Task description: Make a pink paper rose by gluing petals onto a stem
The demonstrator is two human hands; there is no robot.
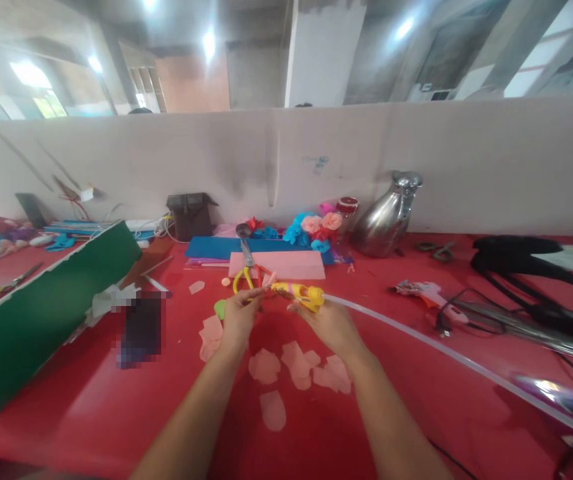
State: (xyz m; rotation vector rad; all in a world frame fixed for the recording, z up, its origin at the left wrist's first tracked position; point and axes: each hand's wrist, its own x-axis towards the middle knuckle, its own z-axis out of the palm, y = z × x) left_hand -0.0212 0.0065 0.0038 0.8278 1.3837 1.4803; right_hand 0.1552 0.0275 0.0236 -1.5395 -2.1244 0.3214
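Note:
My right hand (pixel 331 323) is closed around a yellow glue gun (pixel 296 293), its nozzle pointing left. A long translucent glue stick (pixel 416 328) runs out of its back end towards the lower right. My left hand (pixel 241 317) pinches a small rolled piece of pink paper (pixel 270 279) close to the nozzle. Just behind that hand lie scissors (pixel 247 257) with yellow and red handles, resting over folded pink paper (pixel 296 265). Loose pink paper petals (pixel 273 410) are scattered on the red table below my hands, and more petals (pixel 211 337) lie beside my left wrist.
A green panel (pixel 56 313) stands on the left. At the back are a dark pouch (pixel 189 217), paper flowers (pixel 313 227), a red-lidded jar (pixel 347 207) and a metal jug (pixel 386 217). A pink glue gun (pixel 436 297), cables and a black strap bag (pixel 521 267) lie right.

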